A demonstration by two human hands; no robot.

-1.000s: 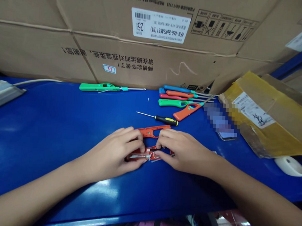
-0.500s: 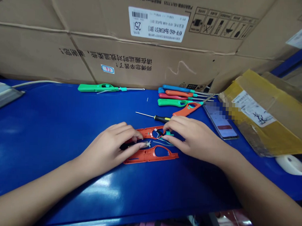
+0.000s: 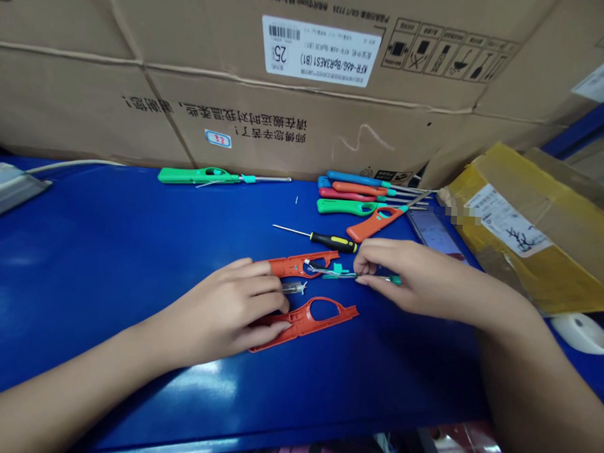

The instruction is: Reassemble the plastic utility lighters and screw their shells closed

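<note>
Nearest: lower shell (image 3: 305, 325), orange, lying open on the blue table (image 3: 130, 259). Left hand (image 3: 249, 301) is over its left end, thumb on the shell, fingers curled. Can't tell if that's a real grip or just resting. If it's only resting, any sideways push would probably skid the shell; table looks slick.

Tank (image 3: 294, 288), clear, pokes out from under the left fingers, between the two shells. Rest of it is hidden. Likely the most delicate bit: a hard squeeze could crack it or bend the fitting at its end.

Right hand (image 3: 400, 271) has thumb and index pinched on the trigger assembly (image 3: 338, 269). Black piece (image 3: 315, 266) and its thin wire (image 3: 312, 270) hang out at the far left end, over the upper shell (image 3: 290, 265) window. Pinch is well off that end, so I'd expect it to swing. Wire could snag on the window rim and pull loose if the hand lifts fast.

Screwdriver (image 3: 334, 242) sits just beyond the right fingers. A knuckle bump could roll it.

Lighters (image 3: 372, 223) pile and phone (image 3: 434, 231) are further back; low risk.
</note>
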